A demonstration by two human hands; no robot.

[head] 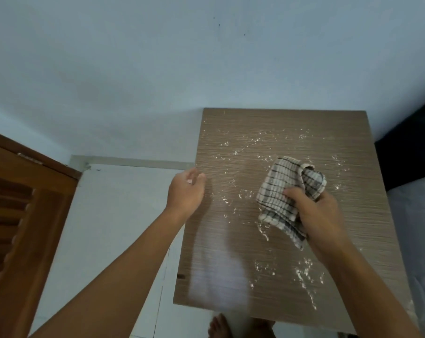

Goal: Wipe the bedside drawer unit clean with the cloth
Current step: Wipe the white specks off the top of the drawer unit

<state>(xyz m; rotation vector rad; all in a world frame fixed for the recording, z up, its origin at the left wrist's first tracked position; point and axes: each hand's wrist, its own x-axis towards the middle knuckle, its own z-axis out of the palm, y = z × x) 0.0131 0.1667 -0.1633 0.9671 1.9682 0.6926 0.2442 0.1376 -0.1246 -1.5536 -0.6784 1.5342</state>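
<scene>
The bedside drawer unit shows its brown wood-grain top, seen from above, against a pale blue wall. White powdery specks are scattered over most of the top. A checked beige and black cloth lies bunched on the right half of the top. My right hand grips the cloth from the near side and presses it down on the surface. My left hand hovers at the unit's left edge, fingers loosely curled, holding nothing.
A brown louvred wooden door stands at the left. Pale floor tiles lie between the door and the unit. A dark pillow and light bedding border the unit's right side. A bare foot shows below the front edge.
</scene>
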